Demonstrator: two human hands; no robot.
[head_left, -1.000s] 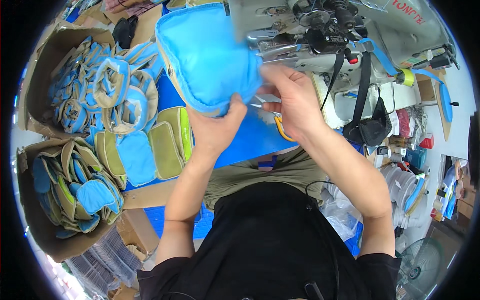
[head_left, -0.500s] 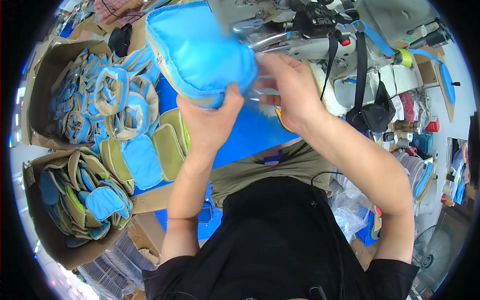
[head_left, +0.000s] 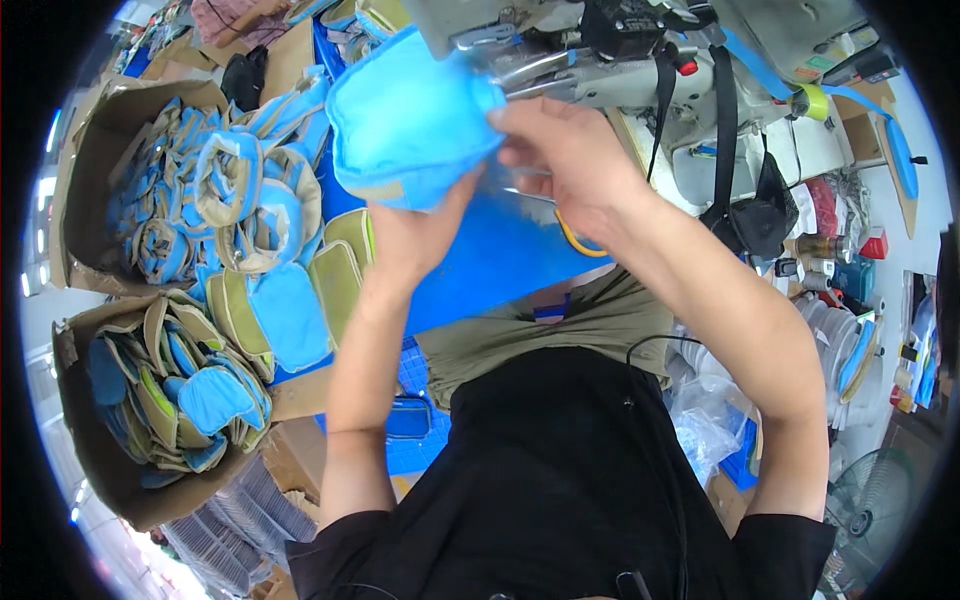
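Observation:
A puffy blue fabric pouch (head_left: 415, 115) with a beige patch on its lower edge is held up over the blue tabletop, slightly blurred. My left hand (head_left: 425, 235) grips it from below, its fingers hidden behind the cloth. At the pouch's right edge, my right hand (head_left: 570, 150) pinches the blue cloth between thumb and fingertips. Just under that hand shows a yellow-orange loop (head_left: 580, 238), like a scissors handle; I cannot tell whether the hand holds it or it lies on the table.
A sewing machine (head_left: 640, 85) stands beyond my right hand. At the left are a carton of blue-and-beige fabric rings (head_left: 225, 180) and a carton of blue and olive pieces (head_left: 215, 400). Between them and my left forearm lie olive and blue pouches (head_left: 288, 315).
The pouch has tilted and turned in my hands, so its beige side edge no longer shows and a beige patch does. My right hand has moved slightly left and up.

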